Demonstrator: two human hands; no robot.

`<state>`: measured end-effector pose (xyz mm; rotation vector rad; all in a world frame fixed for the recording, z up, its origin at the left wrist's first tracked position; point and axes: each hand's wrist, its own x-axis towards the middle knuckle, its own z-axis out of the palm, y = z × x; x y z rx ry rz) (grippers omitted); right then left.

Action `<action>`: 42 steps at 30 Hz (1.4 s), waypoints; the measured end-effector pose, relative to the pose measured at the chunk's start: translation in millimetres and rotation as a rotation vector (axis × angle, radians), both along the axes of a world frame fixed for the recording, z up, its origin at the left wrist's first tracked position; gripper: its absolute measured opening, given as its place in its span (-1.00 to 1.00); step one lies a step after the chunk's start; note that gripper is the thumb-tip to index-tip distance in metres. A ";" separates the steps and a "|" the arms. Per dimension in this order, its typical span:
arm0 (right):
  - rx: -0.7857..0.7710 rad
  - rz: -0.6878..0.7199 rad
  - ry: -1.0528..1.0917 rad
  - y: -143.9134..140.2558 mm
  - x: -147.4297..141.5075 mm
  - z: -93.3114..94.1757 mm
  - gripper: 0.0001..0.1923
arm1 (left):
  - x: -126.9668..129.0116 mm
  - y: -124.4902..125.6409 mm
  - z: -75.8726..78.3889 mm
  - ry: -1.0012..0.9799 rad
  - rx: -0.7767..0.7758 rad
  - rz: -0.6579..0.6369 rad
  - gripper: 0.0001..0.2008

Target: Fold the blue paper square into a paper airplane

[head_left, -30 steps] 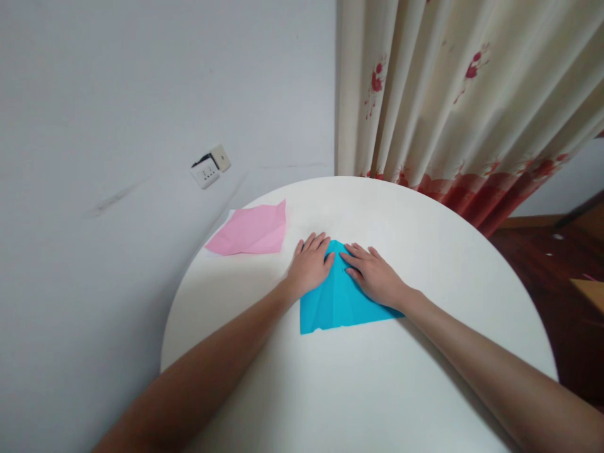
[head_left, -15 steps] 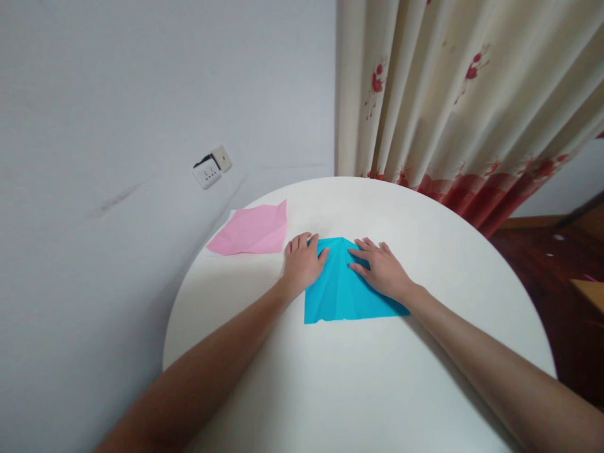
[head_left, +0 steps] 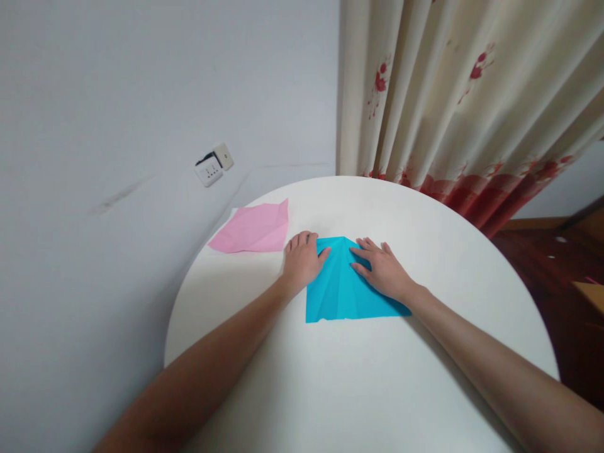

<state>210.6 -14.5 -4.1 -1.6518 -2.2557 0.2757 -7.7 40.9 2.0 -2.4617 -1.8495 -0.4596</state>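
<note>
A blue sheet of paper (head_left: 340, 292) with several creases fanning down from its top edge lies on the white round table (head_left: 349, 384). My left hand (head_left: 304, 259) rests over its upper left edge, fingers stretched forward and thumb on the paper. On the upper right part lies my right hand (head_left: 381, 267), palm down with its fingers spread. Both hands hide the paper's side edges in part. The lower edge of the sheet is slightly uneven.
A creased pink sheet of paper (head_left: 255, 228) lies at the table's back left, over something white. Behind the table are a wall with a socket (head_left: 209, 171) and a flowered curtain (head_left: 425, 94). A dark floor (head_left: 533, 270) shows at the right.
The view has shifted very slightly. Both hands and the blue paper keep their places on the table.
</note>
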 end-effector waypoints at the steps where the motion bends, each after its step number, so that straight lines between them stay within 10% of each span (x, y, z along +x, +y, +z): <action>1: -0.001 0.001 0.000 -0.1 -0.1 0.1 -0.50 | 0.4 -0.4 2.3 0.015 -0.005 0.026 -0.55; 25: -0.008 0.004 0.020 -0.4 -0.2 1.0 -0.51 | -8.1 18.1 8.4 -0.223 -0.163 0.140 -0.56; 34: -0.009 -0.003 0.015 -0.9 -1.3 2.5 -0.51 | -1.8 12.1 6.2 -0.483 -0.058 -0.127 -0.36; 42: -0.008 -0.003 0.010 0.0 -1.5 1.0 -0.52 | 0.4 -2.1 13.5 -0.061 0.012 -0.693 -0.58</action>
